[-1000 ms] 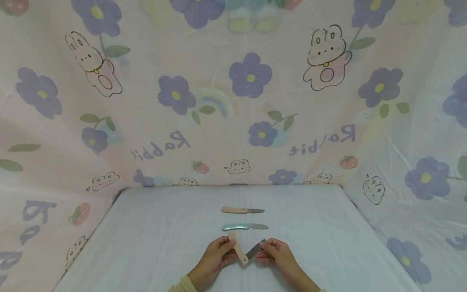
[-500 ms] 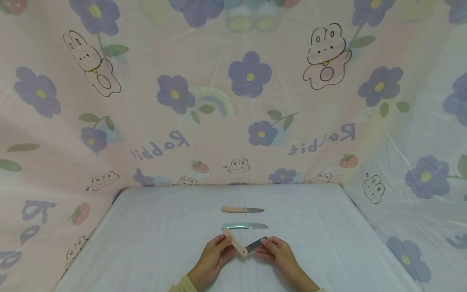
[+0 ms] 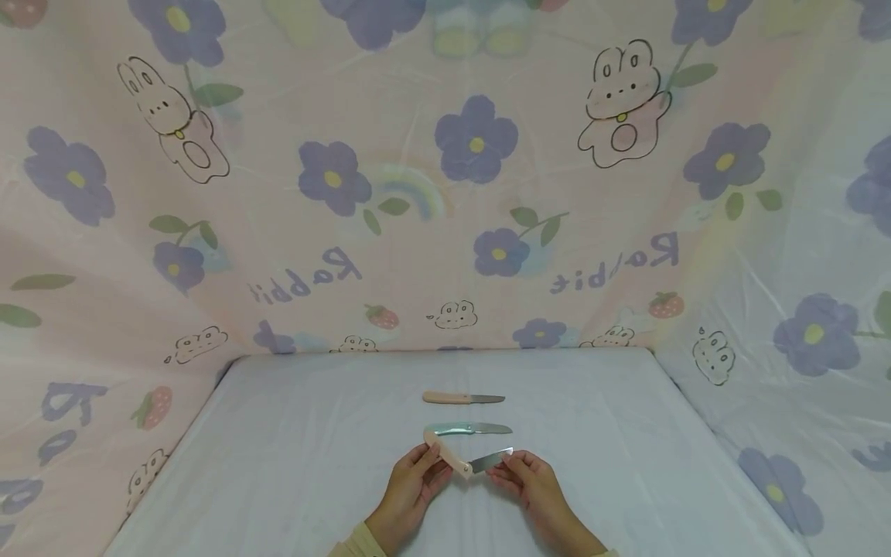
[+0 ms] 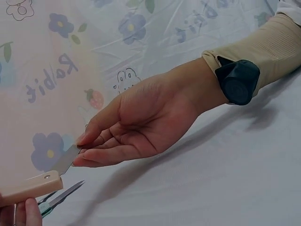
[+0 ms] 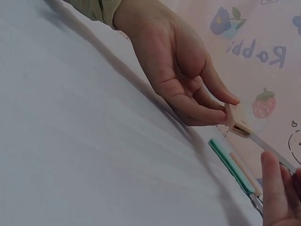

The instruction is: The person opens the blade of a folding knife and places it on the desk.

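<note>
A folding knife with a pale peach handle (image 3: 448,456) is held above the table, its blade (image 3: 490,461) swung out at a wide angle. My left hand (image 3: 409,486) grips the handle between thumb and fingers. At the other end, my right hand (image 3: 534,486) pinches the blade near its tip. The left wrist view shows the right thumb and fingertips on the blade (image 4: 67,160), with the pivot rivet beside it. In the right wrist view the left thumb and fingers pinch the handle's end (image 5: 239,121).
Beyond the hands lie two unfolded knives, blades pointing right: a teal-handled knife (image 3: 480,428), partly overlapped by the held handle, and a peach-handled knife (image 3: 448,398) farther back. White cloth covers the table (image 3: 313,418); a patterned curtain (image 3: 390,255) rises behind and at both sides.
The angle between handle and blade has widened. The knife's pivot has moved up in the head view, away from me, and both hands still hold on. The two lying knives stay put.
</note>
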The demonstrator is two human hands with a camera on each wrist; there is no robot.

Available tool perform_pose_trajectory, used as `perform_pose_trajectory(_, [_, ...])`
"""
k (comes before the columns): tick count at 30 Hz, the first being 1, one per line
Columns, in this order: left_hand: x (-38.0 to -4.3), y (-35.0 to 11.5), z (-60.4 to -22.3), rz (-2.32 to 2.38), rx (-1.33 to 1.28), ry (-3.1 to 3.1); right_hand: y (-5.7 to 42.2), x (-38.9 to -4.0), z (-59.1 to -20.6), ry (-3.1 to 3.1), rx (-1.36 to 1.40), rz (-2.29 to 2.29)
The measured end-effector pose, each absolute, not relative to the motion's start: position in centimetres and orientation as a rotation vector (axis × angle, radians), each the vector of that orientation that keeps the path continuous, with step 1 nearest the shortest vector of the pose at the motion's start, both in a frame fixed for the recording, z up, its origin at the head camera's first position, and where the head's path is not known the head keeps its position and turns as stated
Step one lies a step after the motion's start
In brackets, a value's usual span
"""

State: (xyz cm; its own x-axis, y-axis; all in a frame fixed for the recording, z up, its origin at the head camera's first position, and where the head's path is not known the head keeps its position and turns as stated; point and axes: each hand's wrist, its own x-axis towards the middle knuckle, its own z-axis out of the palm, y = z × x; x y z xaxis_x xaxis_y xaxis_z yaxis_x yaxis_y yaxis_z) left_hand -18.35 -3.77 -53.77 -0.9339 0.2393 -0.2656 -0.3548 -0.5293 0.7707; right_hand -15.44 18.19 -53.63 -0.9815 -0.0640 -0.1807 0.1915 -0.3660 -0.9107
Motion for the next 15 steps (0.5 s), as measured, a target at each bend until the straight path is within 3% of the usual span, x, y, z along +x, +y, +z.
perform_pose_trajectory(15, [-18.05, -2.98, -53.30, 2.572, -0.255, 1.217, 17.68, -15.35, -53.63, 1.501, 0.308, -2.630])
